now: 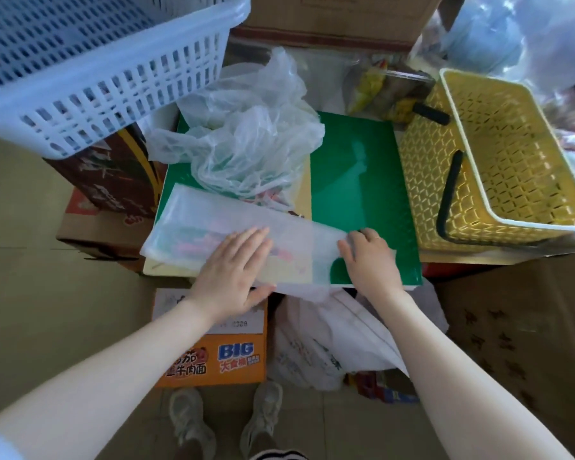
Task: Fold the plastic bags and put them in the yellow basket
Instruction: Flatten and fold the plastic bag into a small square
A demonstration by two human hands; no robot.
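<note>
**Plastic bag half-folded, slip risk**

Plastic bag (233,224) lies flattened across the green board (362,194), front edge, w/ our left hand (233,263) spread flat on it and our right hand (369,257) pinching its right end. Yellow basket (512,154) sits right of the board, well apart. Risks, as we judge: slick film may slide or spring open if the palm lifts; the crumpled bags (246,141) behind could snag. Right fingertips are hidden under the film, the basket's far side is cut off, and the bag's print is too blurred to read.
</note>
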